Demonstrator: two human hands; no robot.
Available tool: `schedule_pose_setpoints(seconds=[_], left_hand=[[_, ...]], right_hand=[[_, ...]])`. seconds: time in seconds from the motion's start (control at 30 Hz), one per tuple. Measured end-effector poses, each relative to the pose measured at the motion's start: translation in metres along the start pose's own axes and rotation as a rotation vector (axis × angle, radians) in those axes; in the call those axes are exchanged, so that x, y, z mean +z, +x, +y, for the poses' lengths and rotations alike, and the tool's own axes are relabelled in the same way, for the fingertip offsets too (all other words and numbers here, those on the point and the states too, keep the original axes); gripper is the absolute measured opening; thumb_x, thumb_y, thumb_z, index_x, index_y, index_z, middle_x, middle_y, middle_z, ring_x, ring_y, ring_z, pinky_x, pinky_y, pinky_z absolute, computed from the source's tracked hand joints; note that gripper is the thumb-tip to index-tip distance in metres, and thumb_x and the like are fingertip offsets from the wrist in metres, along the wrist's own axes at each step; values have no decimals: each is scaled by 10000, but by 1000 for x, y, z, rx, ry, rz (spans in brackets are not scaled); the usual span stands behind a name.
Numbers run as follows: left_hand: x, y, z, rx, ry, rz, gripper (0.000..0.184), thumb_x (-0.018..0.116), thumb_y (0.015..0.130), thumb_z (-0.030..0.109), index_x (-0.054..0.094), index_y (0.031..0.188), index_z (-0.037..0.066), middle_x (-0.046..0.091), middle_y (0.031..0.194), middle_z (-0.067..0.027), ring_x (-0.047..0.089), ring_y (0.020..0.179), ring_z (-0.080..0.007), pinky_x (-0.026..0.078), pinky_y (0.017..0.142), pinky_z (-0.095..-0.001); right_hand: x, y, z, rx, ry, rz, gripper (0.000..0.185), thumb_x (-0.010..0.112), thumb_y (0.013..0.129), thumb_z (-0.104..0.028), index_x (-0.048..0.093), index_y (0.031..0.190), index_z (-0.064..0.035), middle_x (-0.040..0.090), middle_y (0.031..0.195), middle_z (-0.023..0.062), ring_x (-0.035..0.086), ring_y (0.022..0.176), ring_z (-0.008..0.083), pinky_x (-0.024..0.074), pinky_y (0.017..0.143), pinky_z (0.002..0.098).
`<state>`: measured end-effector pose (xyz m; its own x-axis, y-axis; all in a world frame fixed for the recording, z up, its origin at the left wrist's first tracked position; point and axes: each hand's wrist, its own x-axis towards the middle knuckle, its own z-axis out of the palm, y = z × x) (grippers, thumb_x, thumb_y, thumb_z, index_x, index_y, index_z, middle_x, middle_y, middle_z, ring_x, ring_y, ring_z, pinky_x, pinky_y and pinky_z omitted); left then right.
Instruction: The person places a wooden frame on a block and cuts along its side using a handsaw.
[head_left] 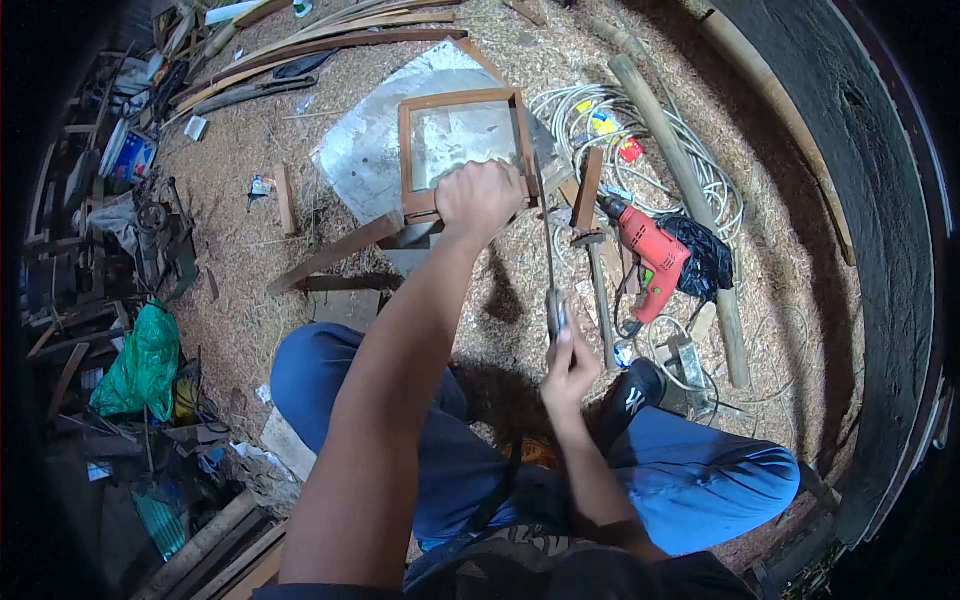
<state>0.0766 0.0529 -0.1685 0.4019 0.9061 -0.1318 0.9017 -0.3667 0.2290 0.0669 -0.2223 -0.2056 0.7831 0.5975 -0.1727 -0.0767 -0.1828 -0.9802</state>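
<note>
My left hand point(481, 203) is closed over the near edge of a small rectangular wooden frame point(407, 150), which lies on a grey metal sheet point(350, 160). In my right hand point(571, 372) is the handle of a handsaw point(549, 250). Its thin blade points away from me, seen nearly edge-on, and runs alongside the frame's near right corner. Whether the teeth touch the wood I cannot make out. A wooden offcut point(588, 188) and a hammer point(600, 290) lie just right of the blade.
A red power drill point(652, 255) lies at right, by a black plastic bag point(703, 257) and coiled pale cable point(720, 185). A wooden pole point(685, 180) crosses there. Long wood strips point(330, 42) lie at the back; a green bag point(142, 365) and scrap sit left. Shavings cover the ground.
</note>
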Motion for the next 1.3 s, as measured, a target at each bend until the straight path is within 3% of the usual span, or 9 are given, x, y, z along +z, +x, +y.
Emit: schedule_pose_setpoints(seconds=[0.03,0.2,0.43,0.5,0.63,0.93,1.0,1.1,1.3], left_hand=[[-3,3,1,2,-3,5,476,447,961,337,782,781,52,728,788,-236,739,756,-393,586,732,-490],[2,2,0,-31,-3,-13,477,442,960,338,784,805,44,727,792,-238,739,775,-398,583,749,-497],[3,2,-1,-4,-28,28,496,433,956,338,776,803,15,713,777,-265,727,759,-433,581,750,-507],[6,3,-2,-14,-12,34,468,448,950,329,782,775,52,720,776,-241,732,740,-405,583,737,-494],[7,5,-3,-21,-7,27,468,452,944,334,781,774,48,719,771,-242,732,736,-402,582,730,-492],[-3,-10,-16,149,-81,143,493,507,943,451,783,829,58,733,812,-210,716,756,-433,570,755,-505],[-15,-17,-22,365,-68,12,490,590,913,558,758,1027,112,740,947,-154,706,901,-387,546,820,-502],[-5,-15,-43,592,119,157,562,663,864,606,666,1216,167,697,1078,-118,643,1076,-331,493,901,-495],[-3,-22,-58,535,26,54,524,701,872,509,588,1266,183,669,1150,-99,569,1172,-329,436,937,-507]], right_hand=[[-2,-4,-7,27,17,-15,360,523,1050,-157,628,1344,21,614,752,-12,419,563,34,348,506,232],[19,47,-9,-9,-44,29,367,535,1046,-169,624,1352,12,620,778,-8,417,582,46,351,522,242],[8,46,-30,-27,167,35,375,543,1040,-166,618,1361,11,493,703,-45,402,591,48,317,530,232],[3,40,-28,-74,201,88,386,512,1058,-166,589,1375,40,427,645,-69,338,522,26,242,478,215],[-11,31,-14,9,114,69,377,537,1039,-145,605,1380,1,475,693,-62,379,577,33,293,516,215],[-29,22,-34,22,114,31,363,547,1038,-148,622,1370,-20,430,631,-84,353,528,21,268,480,217],[-31,19,-46,77,180,52,359,559,1034,-148,627,1360,-14,422,627,-84,348,535,19,263,492,215],[-45,14,-35,1,118,20,359,539,1049,-146,612,1358,21,415,623,-79,341,510,22,248,472,211],[-47,25,-40,-38,180,28,364,542,1046,-152,613,1362,12,398,632,-92,325,532,13,227,485,216]])
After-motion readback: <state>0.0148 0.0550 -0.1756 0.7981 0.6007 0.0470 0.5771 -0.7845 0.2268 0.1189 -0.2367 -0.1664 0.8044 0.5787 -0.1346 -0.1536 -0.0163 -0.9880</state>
